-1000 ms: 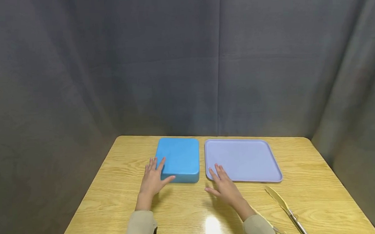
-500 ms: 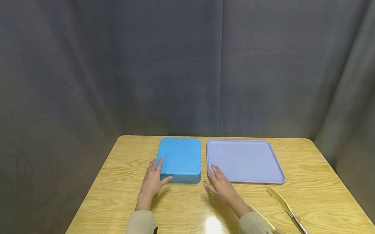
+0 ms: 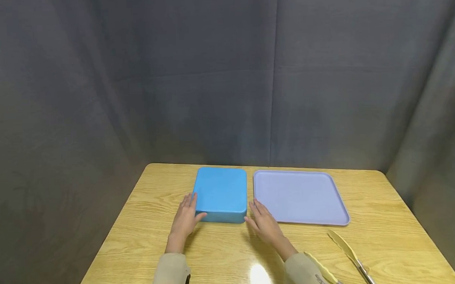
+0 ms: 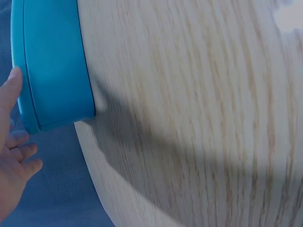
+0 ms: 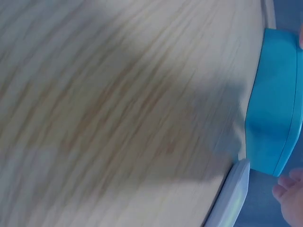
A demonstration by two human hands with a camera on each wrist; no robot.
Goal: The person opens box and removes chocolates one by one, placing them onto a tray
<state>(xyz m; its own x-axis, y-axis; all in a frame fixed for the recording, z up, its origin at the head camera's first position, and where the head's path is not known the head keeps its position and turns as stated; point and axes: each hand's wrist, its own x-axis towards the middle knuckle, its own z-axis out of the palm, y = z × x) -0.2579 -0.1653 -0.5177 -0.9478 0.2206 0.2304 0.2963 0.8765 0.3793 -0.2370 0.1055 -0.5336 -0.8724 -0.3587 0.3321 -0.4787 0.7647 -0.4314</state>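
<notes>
A blue lidded box (image 3: 220,189) stands on the wooden table. My left hand (image 3: 183,222) is at its front left corner, fingers spread along the left side and the thumb by the front edge. In the left wrist view the thumb (image 4: 12,87) appears to touch the lid's rim (image 4: 29,116). My right hand (image 3: 267,226) hovers by the front right corner with fingers extended; whether it touches the box cannot be told. In the right wrist view, curled-looking fingertips (image 5: 284,184) show beside the box (image 5: 272,109) at the frame's edge.
A shallow lilac tray (image 3: 301,196) lies right of the box, with a narrow gap between them. Tongs with yellow tips (image 3: 344,243) rest at the front right, partly behind the right sleeve (image 3: 305,271). Grey curtains (image 3: 210,84) hang behind and beside the table (image 3: 137,245).
My right hand has moved left from the tray's near corner toward the box's right side. The left hand has drawn closer to the box's left side. The view has shifted slightly.
</notes>
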